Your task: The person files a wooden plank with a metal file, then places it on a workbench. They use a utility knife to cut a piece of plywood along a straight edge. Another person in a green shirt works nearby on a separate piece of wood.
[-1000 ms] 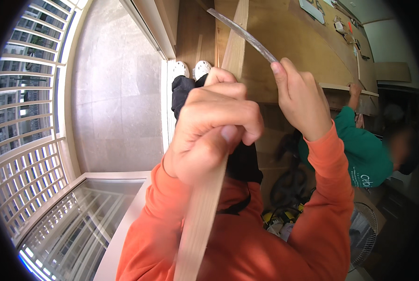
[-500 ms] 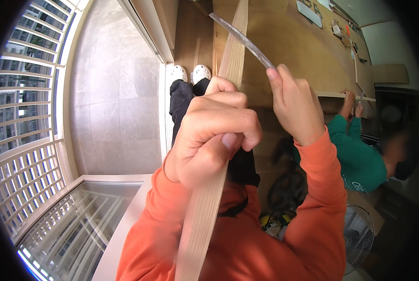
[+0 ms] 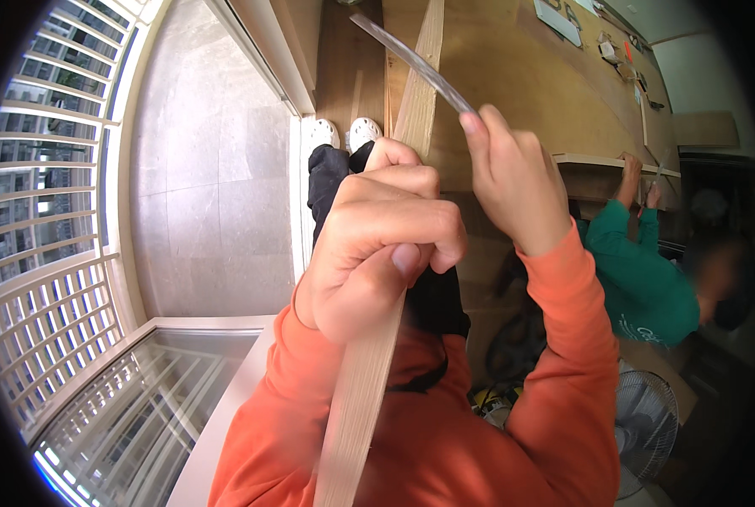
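Note:
A long, pale wooden strip [image 3: 361, 406] runs from close to my chest up and away past the top of the view. My left hand [image 3: 382, 237] is wrapped round it near the middle, thumb and fingers curled closed. My right hand [image 3: 517, 182] grips the near end of a narrow grey metal file [image 3: 407, 57]. It lies slantwise across the strip, beyond my left hand, its far tip past the strip's left side. The file's handle end is hidden in my fist.
A large wooden board or tabletop [image 3: 513, 93] spreads at the far right, with small tools at its far side. A co-worker in a green top [image 3: 639, 270] works at its edge. Further down stands a fan [image 3: 648, 414]. A window grille [image 3: 48, 211] and glass pane are on the left.
My right hand has moved left and slightly away, pushing the file further across the strip to the upper left. My left hand keeps its grip almost unmoved.

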The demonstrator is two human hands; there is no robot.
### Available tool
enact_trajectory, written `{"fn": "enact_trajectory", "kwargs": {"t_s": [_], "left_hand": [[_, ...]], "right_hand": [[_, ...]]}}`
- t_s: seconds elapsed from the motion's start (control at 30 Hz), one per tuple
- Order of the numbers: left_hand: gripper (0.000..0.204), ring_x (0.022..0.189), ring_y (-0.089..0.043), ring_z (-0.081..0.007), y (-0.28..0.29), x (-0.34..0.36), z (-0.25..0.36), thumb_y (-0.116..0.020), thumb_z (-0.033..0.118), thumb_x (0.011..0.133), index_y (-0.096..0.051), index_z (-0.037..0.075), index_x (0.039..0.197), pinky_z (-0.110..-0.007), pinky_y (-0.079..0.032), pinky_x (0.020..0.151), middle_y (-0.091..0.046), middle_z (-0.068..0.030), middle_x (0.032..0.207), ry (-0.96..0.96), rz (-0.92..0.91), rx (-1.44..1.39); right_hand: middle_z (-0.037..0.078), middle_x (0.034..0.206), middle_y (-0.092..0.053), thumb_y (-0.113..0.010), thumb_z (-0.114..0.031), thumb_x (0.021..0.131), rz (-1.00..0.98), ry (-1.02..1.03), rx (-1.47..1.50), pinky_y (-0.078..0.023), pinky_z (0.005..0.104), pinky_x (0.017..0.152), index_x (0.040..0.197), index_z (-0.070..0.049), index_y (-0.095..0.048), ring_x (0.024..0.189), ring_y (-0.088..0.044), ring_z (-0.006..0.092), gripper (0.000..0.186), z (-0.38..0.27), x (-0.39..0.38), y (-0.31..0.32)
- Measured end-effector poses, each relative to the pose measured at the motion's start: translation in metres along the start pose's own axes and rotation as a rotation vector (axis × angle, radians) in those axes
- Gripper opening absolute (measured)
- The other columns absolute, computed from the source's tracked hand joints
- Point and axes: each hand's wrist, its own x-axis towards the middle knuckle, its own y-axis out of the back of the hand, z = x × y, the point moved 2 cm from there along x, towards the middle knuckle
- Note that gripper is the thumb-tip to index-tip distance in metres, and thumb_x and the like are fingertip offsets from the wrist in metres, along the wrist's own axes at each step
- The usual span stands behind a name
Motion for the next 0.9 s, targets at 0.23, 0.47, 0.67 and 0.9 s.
{"fn": "enact_trajectory", "kwargs": {"t_s": [0.23,0.47,0.67,0.9], "left_hand": [[0.020,0.057,-0.040,-0.0188,0.007,0.000,0.001,-0.045,0.024,0.065,-0.054,0.005,0.063,-0.034,-0.029,0.076,-0.052,-0.0021,0.054,0.005,0.008,-0.035],[0.022,0.057,-0.041,-0.0184,0.007,-0.002,0.002,-0.046,0.025,0.069,-0.055,0.005,0.063,-0.033,-0.029,0.077,-0.051,-0.0019,0.055,-0.004,0.003,-0.023],[0.018,0.057,-0.041,-0.0188,0.011,-0.001,0.000,-0.046,0.021,0.064,-0.055,0.006,0.063,-0.033,-0.029,0.077,-0.051,-0.0014,0.055,-0.009,0.008,0.003],[0.019,0.056,-0.039,-0.0192,0.011,-0.001,0.000,-0.046,0.022,0.065,-0.055,0.006,0.063,-0.033,-0.029,0.077,-0.050,-0.0011,0.054,-0.001,-0.002,-0.020]], "right_hand": [[0.022,0.059,-0.060,-0.046,-0.034,0.106,-0.014,-0.001,-0.087,-0.050,0.0532,0.052,0.085,-0.004,-0.055,0.059,-0.063,0.0441,0.037,0.009,-0.009,0.000],[0.023,0.062,-0.061,-0.046,-0.035,0.106,0.034,0.053,-0.032,-0.051,0.0520,0.054,0.085,-0.003,-0.055,0.060,-0.063,0.0449,0.039,-0.002,0.014,0.012],[0.023,0.061,-0.061,-0.045,-0.034,0.106,-0.076,-0.005,-0.043,-0.050,0.0540,0.055,0.085,-0.003,-0.054,0.061,-0.063,0.0460,0.038,0.006,0.003,0.006],[0.023,0.061,-0.060,-0.045,-0.037,0.106,-0.189,-0.127,-0.070,-0.050,0.0533,0.054,0.084,-0.004,-0.054,0.061,-0.063,0.0458,0.041,0.001,-0.002,0.010]]}}
